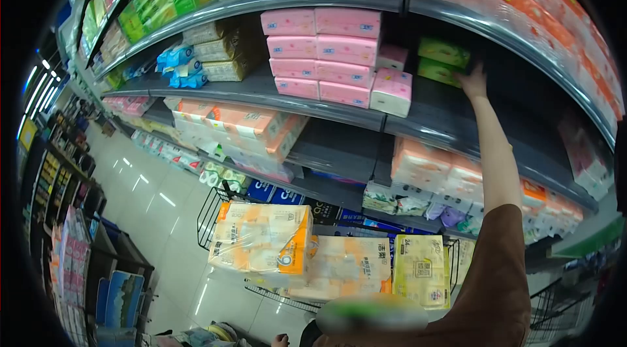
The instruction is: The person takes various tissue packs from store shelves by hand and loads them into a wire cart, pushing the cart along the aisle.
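My right arm, in a brown sleeve, reaches up to the shelf. My right hand (473,82) is at the right side of two stacked green tissue packs (443,61), its fingers touching the lower one. To their left stand rows of pink tissue packs (320,53), with a pink and white pack (391,92) at their end. Low at the bottom edge, my left hand (280,340) shows only in small part, and its fingers cannot be made out. A blurred green and white object (371,313) lies across the bottom, close to the camera.
Below the shelf, a black wire cart (210,216) carries large tissue bundles (261,239) and a yellow-green pack (421,270). The curved shelf edge (313,109) runs across the view. A tiled aisle (147,183) and another display rack (124,249) are at the left.
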`<state>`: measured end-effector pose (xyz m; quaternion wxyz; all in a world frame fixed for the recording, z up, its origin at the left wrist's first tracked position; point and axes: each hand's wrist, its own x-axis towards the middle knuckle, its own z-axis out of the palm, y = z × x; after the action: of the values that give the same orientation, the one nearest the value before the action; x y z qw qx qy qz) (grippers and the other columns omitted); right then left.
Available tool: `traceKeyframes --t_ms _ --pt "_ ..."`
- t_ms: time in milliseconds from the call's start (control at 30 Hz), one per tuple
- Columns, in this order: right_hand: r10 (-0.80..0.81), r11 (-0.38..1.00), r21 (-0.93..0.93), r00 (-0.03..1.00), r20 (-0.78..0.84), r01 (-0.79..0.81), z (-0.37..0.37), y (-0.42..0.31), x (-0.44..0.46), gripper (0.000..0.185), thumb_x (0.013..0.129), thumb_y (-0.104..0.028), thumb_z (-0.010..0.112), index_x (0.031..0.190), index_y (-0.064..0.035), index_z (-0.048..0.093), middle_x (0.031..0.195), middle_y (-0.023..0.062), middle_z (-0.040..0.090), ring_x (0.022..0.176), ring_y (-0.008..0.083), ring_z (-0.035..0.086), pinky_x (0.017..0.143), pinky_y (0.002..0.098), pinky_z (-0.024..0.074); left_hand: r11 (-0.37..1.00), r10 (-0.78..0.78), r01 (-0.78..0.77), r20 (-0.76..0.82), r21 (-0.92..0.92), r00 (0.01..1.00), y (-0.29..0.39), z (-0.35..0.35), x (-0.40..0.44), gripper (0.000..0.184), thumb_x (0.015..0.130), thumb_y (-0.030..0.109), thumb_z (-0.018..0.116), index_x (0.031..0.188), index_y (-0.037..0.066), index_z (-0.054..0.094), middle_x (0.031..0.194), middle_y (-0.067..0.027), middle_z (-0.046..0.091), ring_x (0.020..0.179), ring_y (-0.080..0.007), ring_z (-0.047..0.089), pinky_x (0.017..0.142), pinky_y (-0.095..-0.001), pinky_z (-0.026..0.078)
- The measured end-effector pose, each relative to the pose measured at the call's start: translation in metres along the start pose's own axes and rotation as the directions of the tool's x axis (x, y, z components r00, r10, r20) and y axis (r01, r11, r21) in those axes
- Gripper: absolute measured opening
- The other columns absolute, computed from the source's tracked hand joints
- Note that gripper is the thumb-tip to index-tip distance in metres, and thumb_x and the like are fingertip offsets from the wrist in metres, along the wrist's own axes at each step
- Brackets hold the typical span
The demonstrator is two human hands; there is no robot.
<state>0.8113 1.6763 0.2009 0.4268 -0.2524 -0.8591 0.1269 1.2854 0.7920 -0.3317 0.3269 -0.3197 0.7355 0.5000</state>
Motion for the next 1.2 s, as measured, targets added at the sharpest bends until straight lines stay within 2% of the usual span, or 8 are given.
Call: traceKeyframes --t_ms 67,133,267,467,567,700,1067,1200 --pt "-0.106 0.985 -0.129 0.993 0.041 0.111 -0.001 -0.015 0.006 0.107 0.07 -0.037 0.084 0.151 -0.0026 0.022 0.139 0.0343 0.044 0.136 0.0461 0.038 0.108 0.0459 0.0413 0.984 0.126 -0.117 -0.06 0.132 0.99 -0.016 0.012 -0.023 0.034 0.096 0.026 0.059 0.124 0.005 0.06 0.101 -0.0092 0.065 0.077 -0.0183 0.062 0.066 -0.0342 0.052" --pt "-0.294 0.943 -0.16 0.956 0.006 0.291 0.018 0.0 0.025 0.105 0.071 -0.037 0.084 0.151 -0.0054 0.025 0.139 0.0297 0.048 0.134 0.0459 0.041 0.107 0.0476 0.042 0.969 0.076 -0.061 -0.058 0.24 0.995 -0.026 0.013 -0.039 0.048 0.095 0.035 0.059 0.13 0.002 0.054 0.116 -0.0143 0.058 0.098 -0.0246 0.054 0.082 -0.0361 0.046" --pt "-0.123 0.94 0.338 0.964 0.234 0.038 0.03 0.02 0.056 0.1 0.071 -0.035 0.084 0.149 -0.0073 0.029 0.135 0.0241 0.054 0.124 0.0414 0.053 0.103 0.0476 0.0456 0.941 -0.068 0.065 -0.004 0.332 0.998 -0.035 0.005 -0.055 0.076 0.093 0.052 0.058 0.143 -0.004 0.043 0.146 -0.0244 0.044 0.139 -0.0372 0.039 0.114 -0.0399 0.032" --pt "-0.066 0.864 0.485 0.924 0.376 -0.136 -0.014 -0.016 0.016 0.092 0.07 -0.031 0.085 0.144 -0.0063 0.038 0.137 0.0207 0.052 0.122 0.035 0.055 0.105 0.0431 0.0456 0.937 -0.05 0.061 -0.039 0.344 0.998 -0.015 0.019 -0.034 0.054 0.095 0.042 0.056 0.131 0.002 0.054 0.126 -0.0192 0.058 0.114 -0.0354 0.056 0.091 -0.0405 0.045" --pt "-0.143 0.988 -0.024 0.964 0.222 0.152 -0.017 -0.009 0.026 0.103 0.068 -0.03 0.088 0.149 -0.0052 0.029 0.145 0.022 0.041 0.133 0.0319 0.045 0.11 0.0422 0.0401 0.974 -0.15 0.154 -0.038 0.164 0.988 0.005 0.022 -0.015 0.047 0.095 0.036 0.057 0.13 0.005 0.056 0.118 -0.0135 0.062 0.102 -0.0298 0.061 0.078 -0.0388 0.048" --pt "-0.104 0.896 0.44 0.93 0.353 -0.066 0.016 0.001 0.036 0.116 0.065 -0.028 0.09 0.15 -0.0007 0.016 0.146 0.0242 0.036 0.137 0.0314 0.038 0.112 0.0407 0.0355 0.976 -0.211 0.21 -0.02 -0.058 0.977 0.029 0.03 -0.004 0.038 0.096 0.028 0.059 0.129 0.009 0.057 0.107 -0.0059 0.066 0.086 -0.0223 0.068 0.062 -0.0364 0.053" --pt "-0.163 0.948 0.3 0.97 0.182 0.103 -0.046 -0.009 -0.011 0.097 0.065 -0.02 0.088 0.139 0.0008 0.03 0.132 0.0234 0.048 0.126 0.0348 0.048 0.107 0.0389 0.0395 0.991 -0.072 0.074 -0.018 0.113 0.997 0.04 0.056 -0.027 0.045 0.092 0.033 0.056 0.124 0.001 0.061 0.093 -0.0122 0.068 0.076 -0.0199 0.064 0.069 -0.034 0.052" --pt "-0.473 0.877 0.103 0.881 0.019 0.469 -0.13 0.006 -0.058 0.087 0.069 -0.015 0.086 0.137 -0.0018 0.034 0.13 0.0207 0.051 0.123 0.0341 0.051 0.103 0.0386 0.0423 0.944 -0.071 0.019 0.147 0.33 0.987 0.032 0.054 0.005 0.049 0.094 0.037 0.051 0.12 -0.002 0.063 0.106 -0.0168 0.07 0.093 -0.027 0.067 0.082 -0.0378 0.052"
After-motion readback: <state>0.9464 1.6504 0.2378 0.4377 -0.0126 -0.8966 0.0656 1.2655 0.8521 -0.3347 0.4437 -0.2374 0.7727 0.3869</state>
